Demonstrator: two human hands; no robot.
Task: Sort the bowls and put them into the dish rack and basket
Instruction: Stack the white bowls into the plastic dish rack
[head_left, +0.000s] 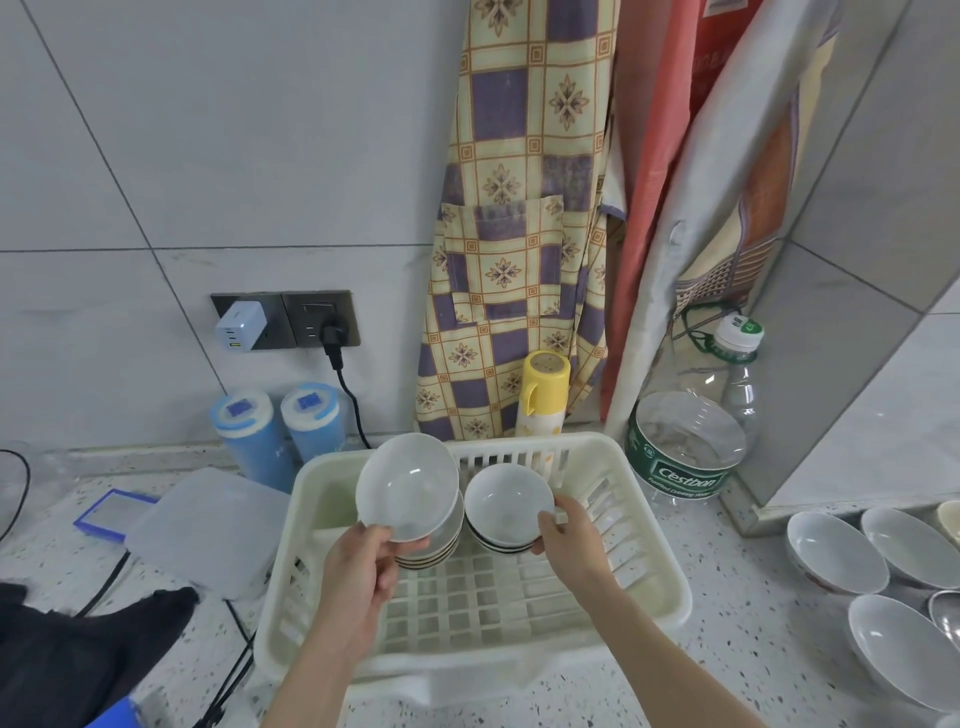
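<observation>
Already the sorting looks well underway: two stacks of white bowls stand side by side in the far half of the cream plastic basket (660, 587), a taller left stack (434, 548) and a lower right stack (506, 538), while the near half of its slatted floor is bare. At least three more bowls (836, 553) wait on the speckled counter (727, 670) to the right, well apart from the basket, so a fair share of the job seems left; no separate dish rack shows. The left hand (363, 558) pinches the near rim of a tilted bowl (408, 486), held just above the left stack, apparently ready to nest. The right hand (563, 530) grips the right-hand rim of the top bowl (508, 501) of the right stack, thumb on its lip; whether that bowl is fully seated or slightly lifted is hard to tell.
</observation>
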